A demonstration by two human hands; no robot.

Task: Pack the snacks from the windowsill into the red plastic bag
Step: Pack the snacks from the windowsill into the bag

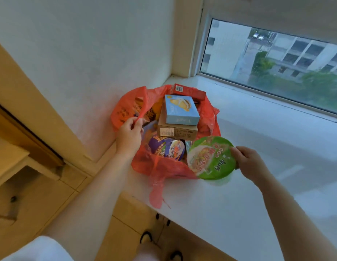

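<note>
The red plastic bag (126, 108) lies open on the white windowsill (258, 147) against the left wall. Inside it are a light blue box (181, 110) on top of a brown cardboard box (177, 131), a red box (190, 90) at the back and a purple noodle cup (167, 148) at the front. My left hand (129, 133) pinches the bag's left rim and holds it up. My right hand (247, 162) grips a green instant noodle bowl (211, 158) by its right edge, tilted at the bag's front right rim.
A window (276, 59) runs along the back of the sill. A white wall (88, 53) stands to the left, with a wooden frame (32, 95) and tiled floor (126, 232) below. My feet in sandals (160, 245) show near the sill's front edge.
</note>
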